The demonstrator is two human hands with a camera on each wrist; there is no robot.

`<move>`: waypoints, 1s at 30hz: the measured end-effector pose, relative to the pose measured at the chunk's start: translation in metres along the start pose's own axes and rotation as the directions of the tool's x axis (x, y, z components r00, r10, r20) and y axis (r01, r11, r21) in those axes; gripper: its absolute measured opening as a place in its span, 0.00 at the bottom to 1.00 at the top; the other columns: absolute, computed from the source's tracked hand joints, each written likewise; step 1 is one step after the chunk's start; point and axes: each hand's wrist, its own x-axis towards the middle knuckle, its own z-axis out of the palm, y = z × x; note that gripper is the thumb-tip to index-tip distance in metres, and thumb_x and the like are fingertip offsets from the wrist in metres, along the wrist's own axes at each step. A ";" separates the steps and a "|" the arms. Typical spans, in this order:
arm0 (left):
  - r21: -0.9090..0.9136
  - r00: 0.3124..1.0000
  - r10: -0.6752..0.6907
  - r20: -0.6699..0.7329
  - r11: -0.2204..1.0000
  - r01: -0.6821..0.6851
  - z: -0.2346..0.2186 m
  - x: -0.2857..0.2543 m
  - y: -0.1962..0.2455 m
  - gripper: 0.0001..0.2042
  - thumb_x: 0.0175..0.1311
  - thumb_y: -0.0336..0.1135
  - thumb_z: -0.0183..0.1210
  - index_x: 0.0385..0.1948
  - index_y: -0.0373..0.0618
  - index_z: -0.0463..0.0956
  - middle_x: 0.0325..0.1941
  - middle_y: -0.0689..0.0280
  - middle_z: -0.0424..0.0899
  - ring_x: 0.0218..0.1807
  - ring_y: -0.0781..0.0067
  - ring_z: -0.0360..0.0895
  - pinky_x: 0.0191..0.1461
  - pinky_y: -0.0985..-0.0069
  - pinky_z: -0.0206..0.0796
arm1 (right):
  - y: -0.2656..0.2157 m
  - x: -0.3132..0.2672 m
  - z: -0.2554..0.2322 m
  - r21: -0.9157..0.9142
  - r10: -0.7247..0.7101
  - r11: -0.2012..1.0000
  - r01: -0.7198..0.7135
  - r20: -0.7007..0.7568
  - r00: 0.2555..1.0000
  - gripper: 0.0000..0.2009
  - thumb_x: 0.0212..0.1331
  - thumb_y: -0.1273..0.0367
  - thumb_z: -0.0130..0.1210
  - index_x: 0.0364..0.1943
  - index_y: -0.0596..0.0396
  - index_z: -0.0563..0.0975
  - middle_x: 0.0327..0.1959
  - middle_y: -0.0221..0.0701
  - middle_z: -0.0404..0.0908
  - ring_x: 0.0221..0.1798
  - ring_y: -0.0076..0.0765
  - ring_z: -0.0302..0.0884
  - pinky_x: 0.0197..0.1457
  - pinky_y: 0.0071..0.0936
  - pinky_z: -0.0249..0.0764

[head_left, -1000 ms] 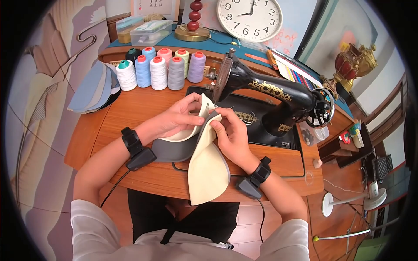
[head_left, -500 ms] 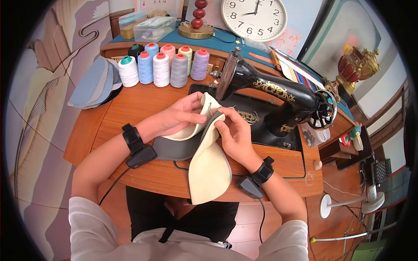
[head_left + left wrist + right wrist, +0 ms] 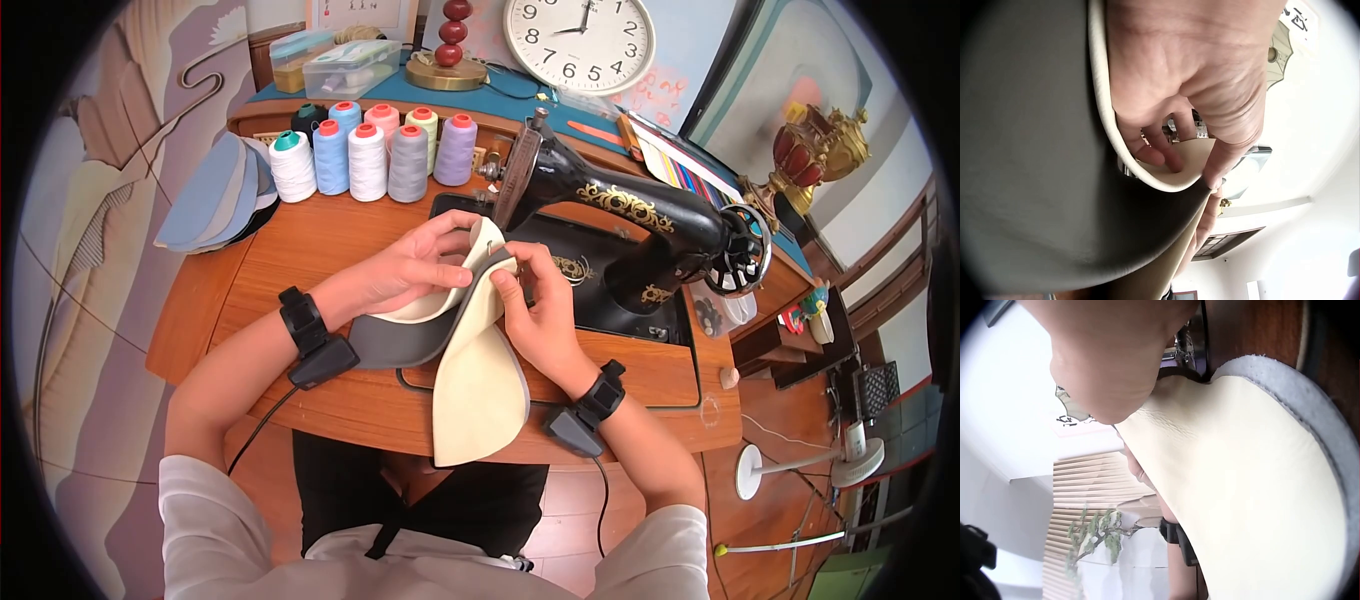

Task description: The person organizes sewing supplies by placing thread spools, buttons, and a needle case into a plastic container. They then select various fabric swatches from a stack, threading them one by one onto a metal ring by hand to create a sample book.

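Observation:
Both hands hold a soft, leather-like piece, cream (image 3: 478,395) on one face and grey (image 3: 400,345) on the other, close in front of the sewing machine (image 3: 620,210). My left hand (image 3: 415,270) grips its curled cream end, thumb on the near side and fingers behind; in the left wrist view the fingers (image 3: 1169,156) reach inside the curl. A small slit shows near the top of that end. My right hand (image 3: 540,315) pinches the folded upper edge between thumb and forefinger. Below it a rounded cream flap hangs over the table edge, its grey edging (image 3: 1310,412) showing in the right wrist view.
Several thread cones (image 3: 366,160) stand at the back left beside a stack of blue-grey curved pieces (image 3: 220,195). Behind are clear plastic boxes (image 3: 350,70), a lamp base (image 3: 446,72) and a clock (image 3: 580,45). A small container (image 3: 735,310) sits right of the machine.
Both hands keep their hold in nearly the same place. The curled cream end beside the right fingertips has shifted slightly, and its slit shows more plainly.

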 end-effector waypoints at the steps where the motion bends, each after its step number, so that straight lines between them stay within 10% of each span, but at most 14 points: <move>1: 0.020 1.000 0.014 0.025 1.000 -0.015 0.000 0.001 -0.001 0.30 0.65 0.28 0.65 0.67 0.49 0.61 0.63 0.64 0.72 0.66 0.72 0.71 0.70 0.69 0.64 | 0.000 -0.001 0.000 -0.002 0.003 1.000 -0.003 -0.001 1.000 0.12 0.63 0.75 0.59 0.50 0.60 0.76 0.36 0.35 0.77 0.37 0.28 0.72 0.37 0.23 0.70; 15: -0.031 0.998 -0.043 -0.048 0.999 0.041 -0.009 0.004 -0.008 0.12 0.74 0.35 0.58 0.54 0.49 0.73 0.54 0.70 0.80 0.56 0.78 0.78 0.60 0.74 0.73 | -0.005 0.004 -0.001 -0.048 -0.023 0.999 0.024 0.020 1.000 0.17 0.64 0.73 0.60 0.57 0.57 0.76 0.52 0.39 0.77 0.47 0.32 0.77 0.41 0.26 0.75; 30: -0.032 0.996 -0.037 -0.078 0.999 0.034 -0.010 0.004 -0.008 0.09 0.75 0.36 0.58 0.50 0.50 0.71 0.51 0.71 0.80 0.53 0.79 0.78 0.59 0.74 0.72 | -0.003 0.003 0.000 0.045 0.003 0.999 -0.006 0.066 0.998 0.16 0.67 0.78 0.53 0.58 0.58 0.74 0.49 0.40 0.81 0.46 0.37 0.82 0.46 0.30 0.78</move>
